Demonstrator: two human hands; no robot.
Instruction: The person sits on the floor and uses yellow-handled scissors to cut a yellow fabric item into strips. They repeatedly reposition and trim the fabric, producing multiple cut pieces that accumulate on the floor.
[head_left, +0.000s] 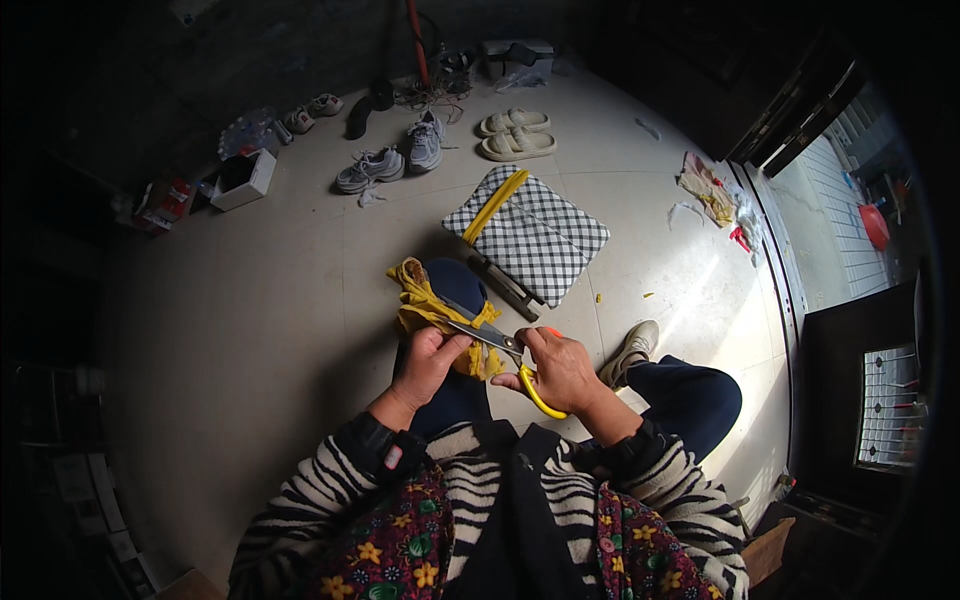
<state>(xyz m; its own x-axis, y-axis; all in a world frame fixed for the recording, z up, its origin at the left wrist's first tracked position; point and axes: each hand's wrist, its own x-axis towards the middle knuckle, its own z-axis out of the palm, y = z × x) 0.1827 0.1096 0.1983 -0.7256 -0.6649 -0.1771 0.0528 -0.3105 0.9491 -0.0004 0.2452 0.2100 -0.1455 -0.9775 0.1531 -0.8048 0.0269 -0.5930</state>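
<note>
In my right hand (559, 369) is a pair of scissors (489, 334) with yellow and orange handles. Its parted blades lie at a crumpled piece of yellow fabric (424, 301), which rests over my raised knee. My left hand (431, 366) pinches the fabric beside the blades; part of the cloth hangs below them. Just beyond my knee stands a low stool with a black-and-white checked cushion (540, 232), and a yellow strip (495, 206) lies across the cushion's far left part.
Beyond the stool are cream slides (517, 146) and grey sneakers (371, 169). A white box (251, 180) stands at the far left. Cloth scraps (705, 187) lie by the doorway at the right, and small yellow bits (598, 298) are on the tiled floor.
</note>
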